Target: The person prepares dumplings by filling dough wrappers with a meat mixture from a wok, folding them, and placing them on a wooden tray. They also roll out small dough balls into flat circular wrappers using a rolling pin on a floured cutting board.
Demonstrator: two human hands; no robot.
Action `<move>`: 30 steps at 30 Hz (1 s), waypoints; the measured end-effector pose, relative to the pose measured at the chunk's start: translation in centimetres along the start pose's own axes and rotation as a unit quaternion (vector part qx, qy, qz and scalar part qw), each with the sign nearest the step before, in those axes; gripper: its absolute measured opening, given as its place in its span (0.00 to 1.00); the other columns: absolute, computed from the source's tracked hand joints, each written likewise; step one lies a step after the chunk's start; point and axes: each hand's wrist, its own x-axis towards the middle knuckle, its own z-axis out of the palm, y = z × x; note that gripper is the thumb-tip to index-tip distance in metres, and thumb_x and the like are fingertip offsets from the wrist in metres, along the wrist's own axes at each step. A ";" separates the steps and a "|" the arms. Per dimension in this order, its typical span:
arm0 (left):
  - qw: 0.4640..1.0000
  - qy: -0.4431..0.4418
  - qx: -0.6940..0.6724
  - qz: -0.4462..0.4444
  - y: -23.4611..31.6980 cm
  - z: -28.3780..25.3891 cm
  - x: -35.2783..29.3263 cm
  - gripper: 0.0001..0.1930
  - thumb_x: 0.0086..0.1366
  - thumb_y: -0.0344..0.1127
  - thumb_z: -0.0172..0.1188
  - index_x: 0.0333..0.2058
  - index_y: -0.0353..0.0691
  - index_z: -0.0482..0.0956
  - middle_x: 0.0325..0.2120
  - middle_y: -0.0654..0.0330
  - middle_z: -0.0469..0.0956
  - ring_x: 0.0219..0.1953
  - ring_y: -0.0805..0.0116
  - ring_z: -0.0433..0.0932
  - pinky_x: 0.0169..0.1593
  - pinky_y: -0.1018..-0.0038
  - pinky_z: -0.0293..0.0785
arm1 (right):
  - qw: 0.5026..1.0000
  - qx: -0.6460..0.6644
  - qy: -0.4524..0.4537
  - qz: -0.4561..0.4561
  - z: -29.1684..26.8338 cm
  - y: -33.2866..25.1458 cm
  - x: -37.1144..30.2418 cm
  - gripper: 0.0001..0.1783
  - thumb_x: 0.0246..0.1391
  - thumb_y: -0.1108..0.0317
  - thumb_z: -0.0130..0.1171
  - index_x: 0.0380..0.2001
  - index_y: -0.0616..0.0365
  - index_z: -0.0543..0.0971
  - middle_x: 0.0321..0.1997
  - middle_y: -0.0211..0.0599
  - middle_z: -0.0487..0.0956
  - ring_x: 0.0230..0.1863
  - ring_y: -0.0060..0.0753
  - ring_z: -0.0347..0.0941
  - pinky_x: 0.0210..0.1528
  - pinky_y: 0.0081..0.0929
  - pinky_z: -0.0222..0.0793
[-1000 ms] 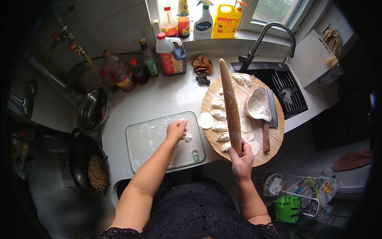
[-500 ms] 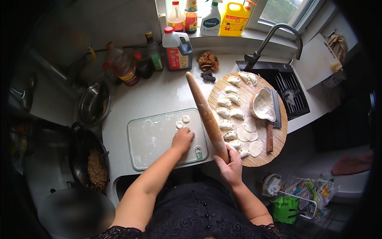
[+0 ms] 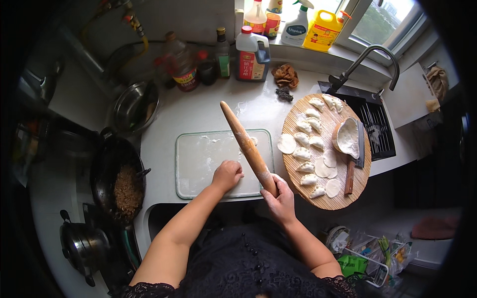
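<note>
My right hand (image 3: 279,199) is wrapped round the near end of a wooden rolling pin (image 3: 251,151), which it holds tilted up over the right part of the cutting board (image 3: 196,169). My left hand (image 3: 228,175) is above the floury board, fingers curled together; whatever they may hold is hidden. Behind the pin, a small flattened dough piece (image 3: 254,141) shows in part. To the right, a round wooden board (image 3: 323,197) bears several folded dumplings (image 3: 308,179) and several dough wrappers (image 3: 286,143). On it too are a floury bowl (image 3: 347,139) and a cleaver (image 3: 350,176).
A wok (image 3: 112,159) of brown crumbly filling (image 3: 127,191) and a lidded pot (image 3: 84,247) stand at left. Behind are a metal bowl (image 3: 133,110), sauce bottles (image 3: 252,57) and dark dried food (image 3: 285,76). The sink (image 3: 377,124) with its faucet (image 3: 373,48) lies far right.
The view has swung, shifting the counter rightward in the picture. My left hand has drawn away from the small dough pieces. The rolling pin has moved left, over the cutting board.
</note>
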 end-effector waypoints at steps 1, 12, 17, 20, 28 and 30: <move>0.998 0.019 0.025 0.061 -0.2 -0.3 -0.5 0.06 0.49 0.30 0.65 0.24 0.43 0.75 0.28 0.58 0.77 0.37 0.55 0.75 0.41 0.63 0.72 | 1.000 -0.004 0.000 -0.002 0.1 0.0 0.0 0.24 0.47 0.73 0.66 0.49 0.66 0.74 0.47 0.50 0.77 0.48 0.45 0.75 0.52 0.33 0.69; 0.971 -0.023 0.223 0.080 -0.9 1.2 -4.5 0.46 0.57 0.62 0.58 0.65 0.35 0.57 0.67 0.50 0.56 0.69 0.52 0.53 0.66 0.47 0.53 | 0.999 -0.039 0.010 -0.003 1.0 2.4 -0.3 0.25 0.46 0.74 0.65 0.50 0.65 0.74 0.46 0.49 0.76 0.48 0.47 0.75 0.53 0.34 0.69; 0.971 -0.055 0.232 0.029 0.5 2.3 -3.5 0.47 0.58 0.66 0.54 0.65 0.36 0.57 0.67 0.51 0.54 0.70 0.53 0.50 0.67 0.43 0.47 | 0.997 -0.074 -0.003 -0.008 1.3 3.3 0.0 0.24 0.47 0.73 0.64 0.50 0.64 0.74 0.46 0.50 0.77 0.48 0.49 0.75 0.52 0.36 0.69; 0.970 -0.031 0.238 0.034 0.1 2.4 -3.4 0.42 0.60 0.61 0.55 0.64 0.38 0.59 0.65 0.51 0.58 0.68 0.52 0.53 0.66 0.44 0.49 | 0.996 -0.085 0.002 0.000 1.4 4.5 0.0 0.25 0.46 0.73 0.64 0.50 0.63 0.74 0.46 0.50 0.77 0.47 0.50 0.75 0.52 0.36 0.69; 0.989 0.030 0.132 -0.054 -0.3 1.8 -1.0 0.10 0.58 0.33 0.60 0.40 0.41 0.79 0.38 0.58 0.74 0.45 0.55 0.71 0.48 0.58 0.68 | 0.995 -0.096 0.011 0.022 1.5 6.6 -0.1 0.26 0.45 0.72 0.65 0.50 0.63 0.75 0.45 0.50 0.77 0.47 0.50 0.75 0.52 0.36 0.69; 0.994 0.036 0.086 -0.062 0.4 0.9 -0.8 0.07 0.56 0.31 0.60 0.35 0.42 0.79 0.37 0.58 0.75 0.44 0.55 0.72 0.47 0.60 0.69 | 0.995 -0.092 0.013 0.024 1.5 7.0 0.0 0.26 0.45 0.72 0.65 0.50 0.63 0.75 0.45 0.50 0.77 0.47 0.50 0.75 0.52 0.36 0.69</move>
